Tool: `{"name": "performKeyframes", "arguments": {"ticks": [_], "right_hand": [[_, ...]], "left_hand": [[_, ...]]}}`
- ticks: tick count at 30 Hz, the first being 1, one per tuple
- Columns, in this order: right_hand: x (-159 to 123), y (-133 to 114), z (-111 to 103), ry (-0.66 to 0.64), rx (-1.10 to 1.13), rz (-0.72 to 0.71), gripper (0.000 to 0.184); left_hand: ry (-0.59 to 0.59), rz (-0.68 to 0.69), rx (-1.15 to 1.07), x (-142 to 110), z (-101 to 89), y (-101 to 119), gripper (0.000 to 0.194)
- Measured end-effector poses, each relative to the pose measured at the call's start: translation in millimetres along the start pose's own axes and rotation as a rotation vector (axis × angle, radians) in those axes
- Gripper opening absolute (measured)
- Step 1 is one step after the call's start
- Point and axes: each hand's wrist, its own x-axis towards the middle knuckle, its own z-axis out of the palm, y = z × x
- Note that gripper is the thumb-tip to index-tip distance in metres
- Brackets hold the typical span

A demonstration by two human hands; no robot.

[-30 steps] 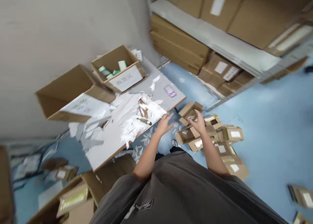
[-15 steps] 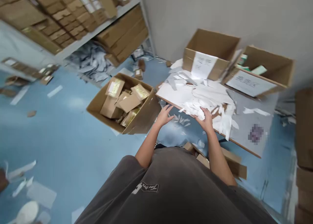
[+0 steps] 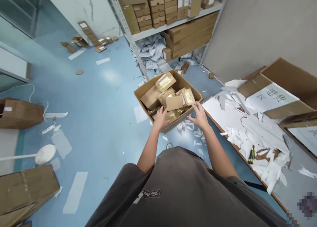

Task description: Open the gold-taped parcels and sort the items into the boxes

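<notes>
A large open cardboard box (image 3: 146, 113) stands in front of me, filled with several small brown cartons (image 3: 173, 102), some sealed with shiny yellowish tape. My left hand (image 3: 160, 120) is at the box's near rim, fingers spread; whether it touches the rim I cannot tell. By the right corner of the box is my right hand (image 3: 199, 117), also open, thumb and fingers apart and nothing in them. A yellow-and-black utility knife (image 3: 251, 155) lies among paper scraps on the table to my right.
White torn paper (image 3: 260, 131) covers much of the table (image 3: 230, 142), where labelled cardboard boxes (image 3: 277, 91) stand. Shelving (image 3: 178, 21) with stacked cartons is behind the box. Paper strips (image 3: 75, 192) lie on the blue floor; a round white base (image 3: 45, 154) and a carton (image 3: 28, 190) are at left.
My view has turned left, away from the table. Both hands have moved from the table edge to the box of cartons. The utility knife now shows on the table.
</notes>
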Motion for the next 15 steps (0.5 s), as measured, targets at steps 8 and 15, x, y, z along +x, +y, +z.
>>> {"name": "performKeyframes", "arguments": {"ticks": [8, 15], "right_hand": [[72, 4, 49, -0.247, -0.063, -0.044, 0.109], [126, 68, 126, -0.494, -0.069, -0.009, 0.12]], "left_hand": [[-0.049, 0.029, 0.048, 44, 29.8, -22, 0.111], [-0.15, 0.031, 0.091, 136, 84.6, -41, 0.112]]}}
